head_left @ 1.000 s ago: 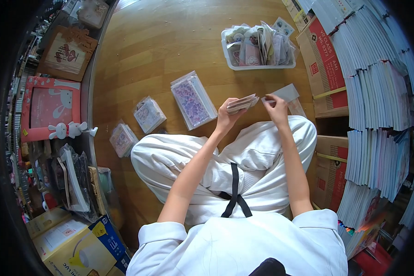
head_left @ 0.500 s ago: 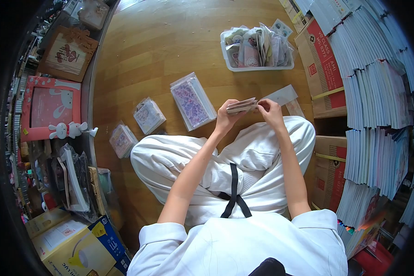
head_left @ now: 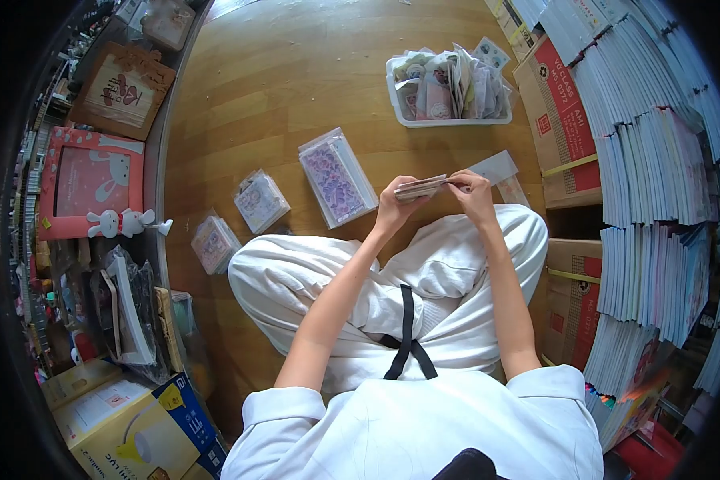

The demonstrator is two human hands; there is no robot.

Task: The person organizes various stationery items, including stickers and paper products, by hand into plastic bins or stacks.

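Holds packets (head_left: pixel 418 189) in the left hand (head_left: pixel 394 206), before the lap. Closes the right hand (head_left: pixel 472 196) to a narrow pinch at their right end; contents too small to tell. Includes, on the floor (head_left: pixel 256 96), three piles (head_left: pixel 338 178) leftward, a sleeve (head_left: pixel 496 166) just beyond the right hand and, farther, a filled tub (head_left: pixel 456 122).

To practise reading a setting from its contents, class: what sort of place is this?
Probably a stationery or gift shop, or its storeroom: notebook-like stacks, a bunny photo frame on the left, and a plastic tub of packaged sheets.
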